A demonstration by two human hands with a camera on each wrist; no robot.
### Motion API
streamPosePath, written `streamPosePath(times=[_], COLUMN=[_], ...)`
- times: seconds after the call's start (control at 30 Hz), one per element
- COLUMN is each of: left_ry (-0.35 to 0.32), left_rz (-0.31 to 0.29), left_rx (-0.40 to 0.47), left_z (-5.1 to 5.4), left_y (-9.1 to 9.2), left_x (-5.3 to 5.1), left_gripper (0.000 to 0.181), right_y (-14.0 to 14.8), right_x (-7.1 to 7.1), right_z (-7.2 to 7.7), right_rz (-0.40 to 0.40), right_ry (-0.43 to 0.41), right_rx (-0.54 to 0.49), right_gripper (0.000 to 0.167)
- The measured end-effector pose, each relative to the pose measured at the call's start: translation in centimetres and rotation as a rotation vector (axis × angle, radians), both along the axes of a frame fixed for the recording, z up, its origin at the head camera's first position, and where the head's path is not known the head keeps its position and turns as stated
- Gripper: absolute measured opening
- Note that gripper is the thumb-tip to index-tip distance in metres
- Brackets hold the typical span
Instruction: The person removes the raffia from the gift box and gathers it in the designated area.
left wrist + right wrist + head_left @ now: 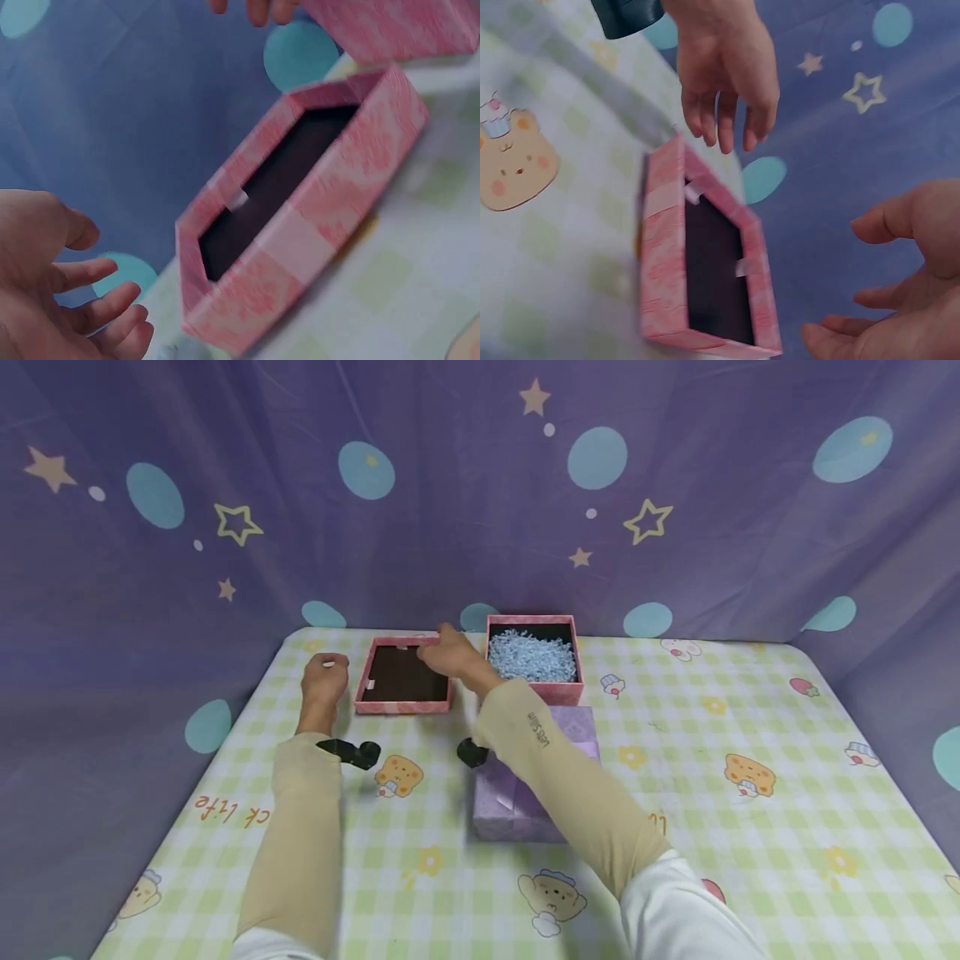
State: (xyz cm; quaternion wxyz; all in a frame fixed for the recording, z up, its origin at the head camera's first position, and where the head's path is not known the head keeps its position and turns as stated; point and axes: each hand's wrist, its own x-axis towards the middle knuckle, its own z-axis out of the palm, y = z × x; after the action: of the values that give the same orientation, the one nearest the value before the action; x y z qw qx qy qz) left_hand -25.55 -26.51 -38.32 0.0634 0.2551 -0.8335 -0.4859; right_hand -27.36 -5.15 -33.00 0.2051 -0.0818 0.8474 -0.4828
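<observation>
A shallow pink lid (402, 707) with a dark inside lies on the cloth, its hollow side up. Left of it, my left hand (325, 681) hovers with loosely bent fingers. Nothing is in that hand in the left wrist view, where a gap separates it from the lid (307, 240). My right hand (453, 656) is over the lid's far right corner in the head view. The right wrist view has this hand (900, 292) with spread, slightly bent fingers, holding nothing and apart from the lid (664, 247).
Right of the lid stands a pink box (555, 692) containing blue shredded paper (528, 656). Nearer to me sits a purple box (521, 818), partly covered by my right forearm. A purple patterned curtain (480, 510) hangs behind the checked tablecloth (697, 827).
</observation>
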Motion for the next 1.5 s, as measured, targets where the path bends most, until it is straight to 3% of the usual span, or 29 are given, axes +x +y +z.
streamPosePath(times=[0.1,0.23,0.47,0.67,0.83,1.0,1.27,1.4,1.5], left_ry=[0.024,0.065,0.074,0.067,0.043,0.0,-0.026,-0.075,-0.108], left_rz=[-0.004,-0.061,-0.273,-0.41,-0.485,-0.543,-0.684,-0.712,-0.718], left_rx=[0.003,0.059,0.265,0.306,0.305,0.313,0.313,0.263,0.178], left_z=[0.9,2.3,4.5,5.4,5.7,5.6,4.7,4.2,4.0], left_y=[0.7,2.1,5.1,7.7,9.9,11.6,14.1,15.0,15.4], left_x=[-0.2,-0.2,-0.2,-0.5,-0.9,-1.1,-1.5,-1.8,-1.9], left_gripper=[0.041,0.038,0.039,0.04,0.042,0.043,0.048,0.053,0.055], right_y=[0.7,1.8,3.4,5.2,7.1,8.8,11.3,12.2,12.8], right_x=[0.2,0.5,0.4,0.1,-0.1,-0.7,-1.9,-2.4,-2.7], right_z=[1.0,1.9,3.1,4.1,4.4,3.9,2.4,1.4,0.6], right_rz=[0.004,-0.005,-0.083,-0.12,-0.151,-0.164,-0.153,-0.141,-0.124], right_ry=[0.041,0.1,0.229,0.244,0.252,0.232,0.136,0.057,-0.012], right_rx=[-0.024,-0.035,-0.045,-0.045,-0.042,0.034,0.149,0.176,0.184], right_gripper=[0.064,0.059,0.053,0.054,0.055,0.054,0.062,0.064,0.069])
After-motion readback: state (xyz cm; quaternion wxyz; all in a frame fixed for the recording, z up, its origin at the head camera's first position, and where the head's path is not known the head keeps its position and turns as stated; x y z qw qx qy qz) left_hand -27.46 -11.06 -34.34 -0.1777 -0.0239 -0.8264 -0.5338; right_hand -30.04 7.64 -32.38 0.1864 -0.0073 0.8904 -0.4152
